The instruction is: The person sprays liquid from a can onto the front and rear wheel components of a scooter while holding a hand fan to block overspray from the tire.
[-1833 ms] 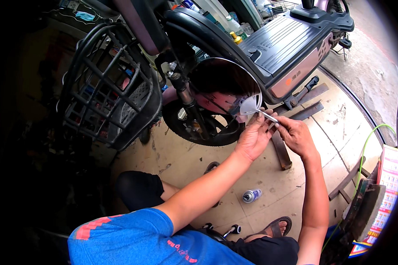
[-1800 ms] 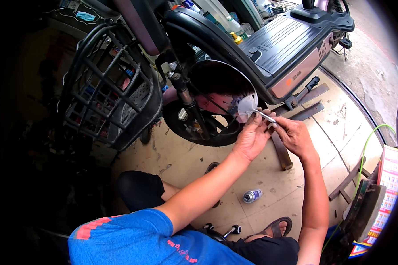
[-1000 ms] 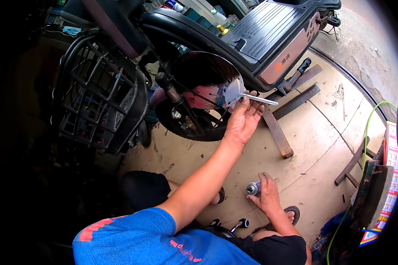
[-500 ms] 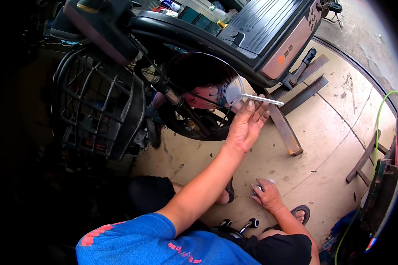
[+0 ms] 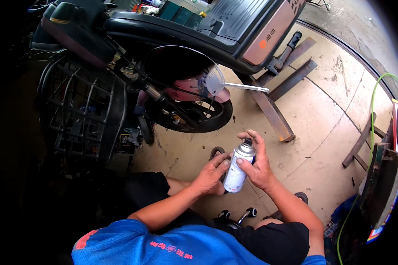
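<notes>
A white spray can (image 5: 237,174) with a silver shoulder and black nozzle stands slightly tilted before me. My right hand (image 5: 260,165) grips its right side, thumb on the front and a finger raised by the nozzle. On the other side, my left hand (image 5: 210,174) has bent fingers and thumb against the can's edge; some fingertips are hidden. Beyond the hands is the scooter's front wheel (image 5: 227,117). Over it sits a large glossy, dark round piece (image 5: 174,66) with a pale rim. A thin white rod (image 5: 247,87) sticks out from its right edge.
A black wire basket (image 5: 82,115) is at the left. The scooter's footboard (image 5: 232,22) extends at the top. A rusty metal stand (image 5: 274,117) rests on the tiled floor, with a green hose (image 5: 373,128) at right. Small wheels (image 5: 251,212) show below my hands.
My left hand has left the white rod and come down to the spray can. My right hand has lifted the can from low near the floor. The view has shifted, moving the scooter left.
</notes>
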Demonstrator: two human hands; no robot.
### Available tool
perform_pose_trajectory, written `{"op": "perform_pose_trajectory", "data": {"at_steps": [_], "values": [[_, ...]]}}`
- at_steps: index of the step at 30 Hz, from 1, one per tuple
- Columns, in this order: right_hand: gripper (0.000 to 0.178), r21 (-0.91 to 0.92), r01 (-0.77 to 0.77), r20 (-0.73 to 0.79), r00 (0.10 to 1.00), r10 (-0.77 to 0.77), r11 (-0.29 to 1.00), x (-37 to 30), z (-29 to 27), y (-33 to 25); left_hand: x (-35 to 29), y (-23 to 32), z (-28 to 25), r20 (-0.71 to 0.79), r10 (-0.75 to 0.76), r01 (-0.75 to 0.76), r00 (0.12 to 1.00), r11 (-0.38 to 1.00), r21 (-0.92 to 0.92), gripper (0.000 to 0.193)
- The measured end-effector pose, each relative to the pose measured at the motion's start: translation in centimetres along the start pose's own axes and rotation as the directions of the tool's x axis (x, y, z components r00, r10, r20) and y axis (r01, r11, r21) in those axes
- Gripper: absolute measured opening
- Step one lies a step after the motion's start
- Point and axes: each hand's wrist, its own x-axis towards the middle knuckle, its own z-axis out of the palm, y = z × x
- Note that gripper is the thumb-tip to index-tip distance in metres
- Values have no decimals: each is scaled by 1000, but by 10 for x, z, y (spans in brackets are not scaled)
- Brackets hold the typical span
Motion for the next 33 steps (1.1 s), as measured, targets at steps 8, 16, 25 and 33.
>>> {"op": "perform_pose_trajectory", "data": {"at_steps": [8, 16, 25, 33], "values": [[72, 422, -27, 28, 999, 17, 906, 34, 18, -25, -30, 15, 24, 78, -26, 23, 997, 999, 38, 83], [75, -385, 382, 176, 924, -339, 840, 95, 70, -58, -37, 53, -7, -83, 133, -135, 988, 991, -20, 62], [69, -672, 547, 333, 825, -456, 500, 171, 94, -90, -161, 126, -85, 27, 612, -38, 790, 6, 999, 46], [67, -727, 522, 365, 844, -393, 446, 175, 108, -88, -189, 124, -96, 174, 662, -123, 729, -124, 985, 33]]}}
